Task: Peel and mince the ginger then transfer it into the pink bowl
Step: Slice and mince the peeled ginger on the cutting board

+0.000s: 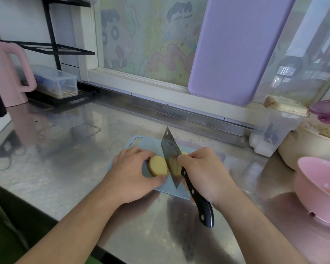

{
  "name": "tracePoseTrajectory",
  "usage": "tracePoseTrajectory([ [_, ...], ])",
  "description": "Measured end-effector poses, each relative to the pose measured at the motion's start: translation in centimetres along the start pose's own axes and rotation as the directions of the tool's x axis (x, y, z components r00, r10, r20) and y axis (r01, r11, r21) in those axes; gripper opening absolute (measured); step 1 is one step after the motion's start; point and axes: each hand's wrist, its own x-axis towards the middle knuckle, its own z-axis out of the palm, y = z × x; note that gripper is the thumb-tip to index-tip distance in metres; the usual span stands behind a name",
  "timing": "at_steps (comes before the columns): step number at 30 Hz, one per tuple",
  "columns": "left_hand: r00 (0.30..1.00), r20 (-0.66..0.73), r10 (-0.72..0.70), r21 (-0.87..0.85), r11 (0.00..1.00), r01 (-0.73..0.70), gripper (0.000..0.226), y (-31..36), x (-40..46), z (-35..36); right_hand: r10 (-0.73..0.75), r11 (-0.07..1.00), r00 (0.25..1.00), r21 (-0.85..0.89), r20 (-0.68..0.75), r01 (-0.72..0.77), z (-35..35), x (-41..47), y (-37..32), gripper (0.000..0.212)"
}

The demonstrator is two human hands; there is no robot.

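Steel counter (pixel 69 149) runs under a window, and a pale blue cutting board (pixel 133 142) lies near the front edge so both arms can work over it. On the board sits the ginger (pixel 157 165), a pale yellow chunk with its cut face turned toward the blade; it looks already peeled, though the far side is hidden. The left hand (pixel 131 168) curls round it from the left, fingers behind and thumb in front, pinning it so it cannot roll under the cut. The cleaver (pixel 171 159) stands edge-down just right of the chunk, its flat side close against the cut face, placed to take a thin slice. The right hand (pixel 202 172) grips the black handle (pixel 200 202) high up, with a finger pinching the blade near the heel, which gives steadier control. A sliver of yellow shows beyond the blade on its right, probably a slice already cut, but the hand covers most of it. My guess is that slicing is underway and mincing has not begun.

To the right, well apart from the board, the pink bowl (pixel 320 189) waits with nothing visible in it, near enough for scraping the ginger across. Far left stands a pink kettle (pixel 10 73).
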Motion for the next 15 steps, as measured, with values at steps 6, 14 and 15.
tracePoseTrajectory([
  [6, 1.0, -0.008, 0.002, 0.026, 1.0, -0.002, 0.065, 0.22, -0.14, -0.01, -0.011, 1.0, 1.0, 0.005, -0.008, 0.011, 0.21, 0.11, 0.12, 0.031],
  [14, 1.0, -0.008, -0.002, 0.003, 1.0, 0.002, 0.057, 0.48, -0.06, -0.24, -0.006, 1.0, 1.0, -0.001, -0.012, 0.006, 0.03, 0.08, 0.04, 0.029],
  [15, 1.0, 0.001, -0.009, -0.001, 1.0, 0.009, 0.058, 0.43, -0.02, -0.24, -0.002, 1.0, 1.0, -0.005, -0.018, 0.002, -0.01, 0.07, 0.0, 0.03],
])
